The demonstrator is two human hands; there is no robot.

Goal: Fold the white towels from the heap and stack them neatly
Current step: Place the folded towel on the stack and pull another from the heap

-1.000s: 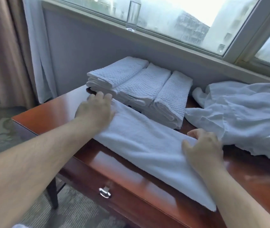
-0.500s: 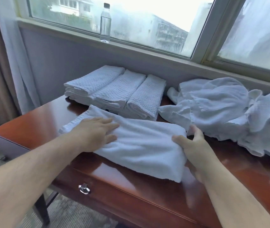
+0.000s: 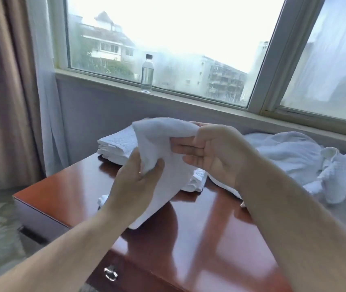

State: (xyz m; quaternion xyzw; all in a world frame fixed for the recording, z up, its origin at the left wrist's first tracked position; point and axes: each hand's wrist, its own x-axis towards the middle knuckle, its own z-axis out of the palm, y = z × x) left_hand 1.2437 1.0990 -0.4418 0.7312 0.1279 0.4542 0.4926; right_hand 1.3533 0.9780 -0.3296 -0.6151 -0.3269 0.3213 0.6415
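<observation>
- White crumpled towels lie in a loose heap (image 3: 294,159) on the far right of the glossy reddish-brown wooden table (image 3: 199,239), and from my feed it is the biggest soft mass out there.
- The plain white terry towel (image 3: 163,159) I am working on is up off the table, between both hands, in front of the middle of the window. It droops down and to the left, with its lower corner close to the tabletop. I cannot tell whether it touches.
- A stack of folded white waffle-weave towels (image 3: 115,144) sits at the far left of the table, partly hidden behind the raised towel.
- The right hand (image 3: 214,152) shows me its palm. Its thumb pinches the towel's top fold against the forefinger, and the other fingers lie fairly straight against the cloth.
- The left hand (image 3: 134,180) is lower and nearer, its thumb and fingers closed on a bunched part of the same towel.
- A clear plastic bottle with a dark cap (image 3: 147,74) stands upright on the windowsill, well apart from the towels.
- A small metal drawer pull (image 3: 110,273) shows on the table's near face.
</observation>
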